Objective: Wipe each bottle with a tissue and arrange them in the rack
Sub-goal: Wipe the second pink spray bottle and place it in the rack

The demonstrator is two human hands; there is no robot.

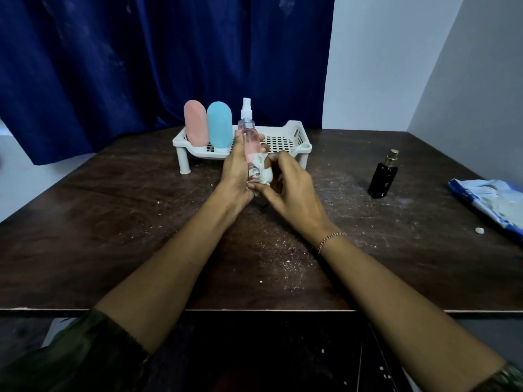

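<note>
My left hand [236, 172] grips a slim pink bottle [250, 147] with a silver cap, held upright in front of the rack. My right hand [291, 190] pinches a crumpled white tissue [264, 171] against the bottle's lower part. The white plastic rack [294, 137] stands at the back of the table. In it stand a pink bottle [195, 123], a blue bottle [219, 125] and a clear spray bottle [246, 110] with a white nozzle. A black bottle [383, 175] with a gold top stands on the table to the right.
A blue and white tissue pack [492, 202] lies at the table's right edge, with a small white scrap [479, 230] near it. White crumbs dot the dark wooden table [113, 222]. A blue curtain hangs behind, and a white wall stands at the right.
</note>
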